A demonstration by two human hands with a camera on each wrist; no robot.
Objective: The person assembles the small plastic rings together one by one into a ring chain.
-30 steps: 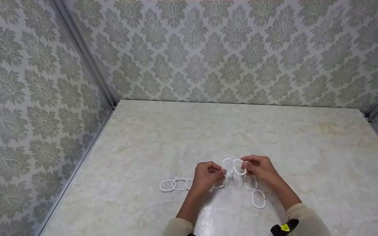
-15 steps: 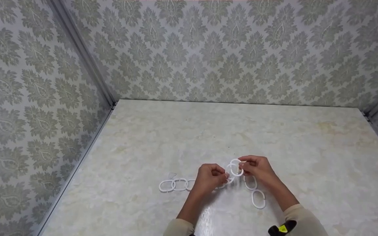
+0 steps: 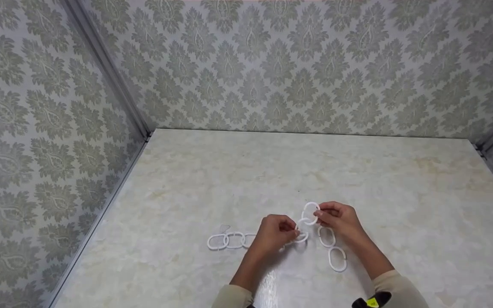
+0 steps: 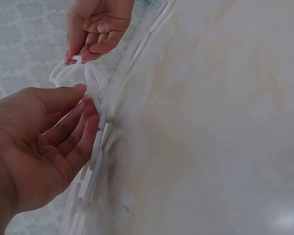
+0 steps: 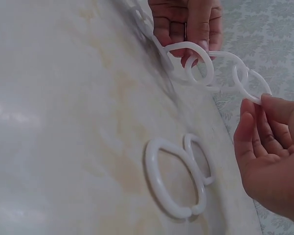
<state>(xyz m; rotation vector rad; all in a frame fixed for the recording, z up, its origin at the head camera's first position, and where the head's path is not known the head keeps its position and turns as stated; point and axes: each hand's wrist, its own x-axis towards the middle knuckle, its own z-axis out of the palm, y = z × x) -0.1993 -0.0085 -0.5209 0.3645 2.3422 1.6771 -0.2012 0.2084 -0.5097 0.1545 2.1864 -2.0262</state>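
Note:
My left hand [image 3: 274, 233] pinches a white plastic chain link between thumb and fingers, close above the table. From it a joined chain [image 3: 234, 247] runs left along the table, its middle hidden behind that hand. My right hand [image 3: 340, 219] pinches the white end link [image 5: 263, 81] between thumb and fingertips and holds it up. This end link is hooked through the middle link [image 5: 227, 55], which connects to the links at my left fingers. Below the right hand lie two open-gapped oval links, a nearer one [image 5: 150, 169] and another [image 5: 190, 137], side by side.
A pale marbled table [image 3: 238, 171] lies under everything, with patterned walls [image 3: 272, 64] at the back and sides. A small thin transparent piece [image 3: 225, 227] lies just behind the chain's left end. A dark strap with a yellow patch [image 3: 372, 303] sits on the right sleeve.
The end link, at first beside the neighbouring link, was brought left over it; now it is hooked through it and drawn up and right. The left hand shifted slightly right; loose links stayed.

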